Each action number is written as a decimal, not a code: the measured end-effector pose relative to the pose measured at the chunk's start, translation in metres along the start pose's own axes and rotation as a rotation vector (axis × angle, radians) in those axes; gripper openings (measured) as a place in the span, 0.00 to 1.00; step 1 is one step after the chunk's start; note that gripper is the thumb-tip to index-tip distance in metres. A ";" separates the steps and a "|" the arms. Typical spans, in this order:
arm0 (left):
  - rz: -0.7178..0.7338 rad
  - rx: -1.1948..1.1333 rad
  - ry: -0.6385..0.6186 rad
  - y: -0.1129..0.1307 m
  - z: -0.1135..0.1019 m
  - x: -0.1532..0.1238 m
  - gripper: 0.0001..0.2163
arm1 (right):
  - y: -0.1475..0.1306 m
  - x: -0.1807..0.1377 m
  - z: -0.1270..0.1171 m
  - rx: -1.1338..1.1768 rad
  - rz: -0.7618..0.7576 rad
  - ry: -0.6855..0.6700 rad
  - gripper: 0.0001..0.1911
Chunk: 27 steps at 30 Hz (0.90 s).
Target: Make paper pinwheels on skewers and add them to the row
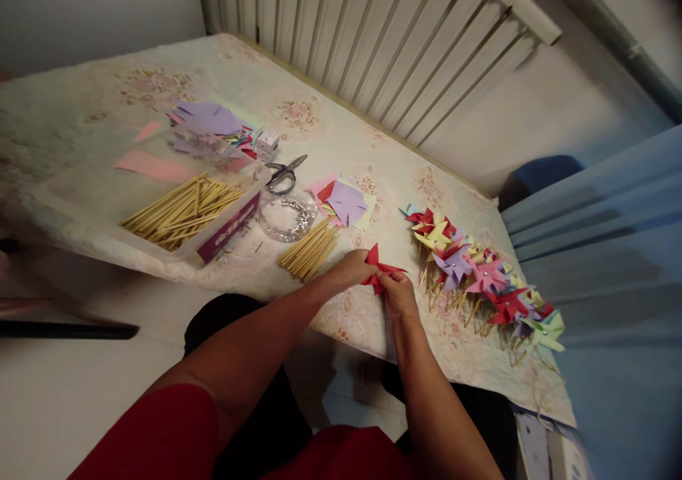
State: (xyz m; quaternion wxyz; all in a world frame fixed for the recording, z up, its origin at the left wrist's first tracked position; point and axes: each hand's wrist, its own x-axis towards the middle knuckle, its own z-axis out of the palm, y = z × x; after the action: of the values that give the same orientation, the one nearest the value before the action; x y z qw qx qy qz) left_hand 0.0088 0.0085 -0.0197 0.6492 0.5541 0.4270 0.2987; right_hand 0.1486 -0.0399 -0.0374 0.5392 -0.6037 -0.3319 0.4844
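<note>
Between both hands, over the table's near edge, is a red paper pinwheel (pixel 376 255) with folded, pointed blades. My left hand (pixel 352 268) grips its left side with closed fingers. On its right side, my right hand (pixel 398 292) pinches the paper near the middle. Whether a stick or pin is in the fingers is hidden. Just left of my hands lies a bundle of thin wooden sticks (pixel 309 251). Beyond it sit a round clear dish of silvery pins (pixel 288 217) and a stack of cut paper pieces with a lilac sheet (pixel 347 203) on top.
Finished pinwheels (pixel 452 263) on sticks lie in a row at right. Scissors (pixel 286 175) lie behind the dish, near a small white box (pixel 267 140). A clear plastic bin (pixel 184 253) holds many sticks. More coloured paper (pixel 207 118) lies behind it. A radiator (pixel 346 40) borders the flowered tablecloth (pixel 298 114).
</note>
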 end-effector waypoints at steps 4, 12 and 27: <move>-0.005 0.002 0.002 0.000 0.000 -0.001 0.05 | 0.002 0.001 -0.001 -0.004 -0.002 -0.003 0.16; -0.005 0.023 0.005 0.002 0.001 -0.003 0.05 | 0.001 0.000 -0.002 0.001 0.007 -0.020 0.13; 0.016 0.007 -0.009 -0.004 0.002 0.001 0.10 | 0.001 -0.001 -0.002 0.019 0.022 -0.002 0.14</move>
State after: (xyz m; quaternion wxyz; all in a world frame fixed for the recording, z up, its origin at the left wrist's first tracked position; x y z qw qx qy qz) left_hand 0.0109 0.0078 -0.0242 0.6467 0.5611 0.4207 0.2998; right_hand 0.1505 -0.0414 -0.0378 0.5392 -0.6015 -0.3211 0.4943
